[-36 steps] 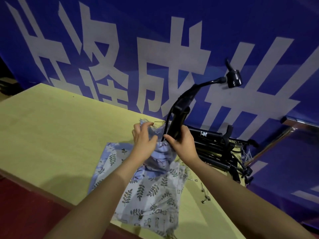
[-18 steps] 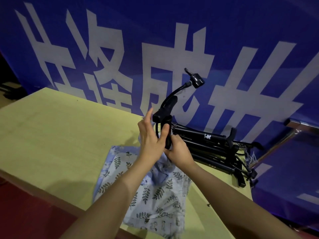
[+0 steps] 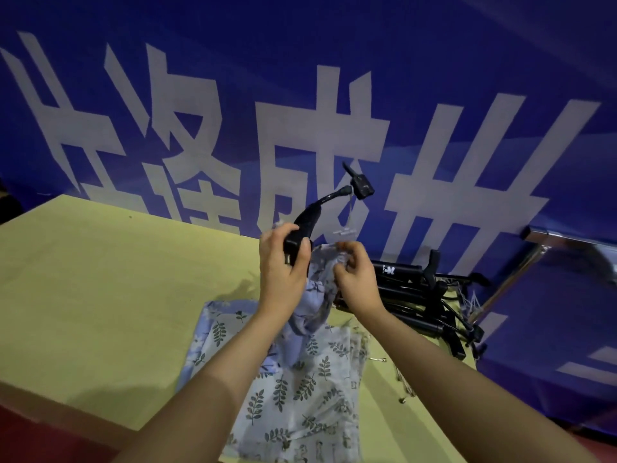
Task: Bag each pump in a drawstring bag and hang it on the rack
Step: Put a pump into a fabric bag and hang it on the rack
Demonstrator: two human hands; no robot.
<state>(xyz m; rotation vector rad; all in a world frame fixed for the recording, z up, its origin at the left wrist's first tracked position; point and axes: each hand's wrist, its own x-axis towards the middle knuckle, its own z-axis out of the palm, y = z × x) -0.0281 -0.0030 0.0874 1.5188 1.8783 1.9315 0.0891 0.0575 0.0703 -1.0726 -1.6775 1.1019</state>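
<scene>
- A black pump [image 3: 302, 228], its black hose ending in a black valve head [image 3: 360, 188], stands out against a deep blue banner [image 3: 434, 45] printed with large white characters.
- The drawstring bag [image 3: 317, 292] round the pump's lower part is pale lavender-blue with a dark leaf-sprig print.
- More bags [image 3: 300, 396] near the bench's front edge carry the same pattern: dark green-grey leaf sprigs on a pale, whitish-blue ground.
- The bench [image 3: 100, 295] is a flat yellow-green.
- A stack of pumps [image 3: 417, 295] by the bench's far right corner is black; one barrel shows a small white logo.
- The floor [image 3: 33, 436] beyond the bench's front edge is dark red.
</scene>
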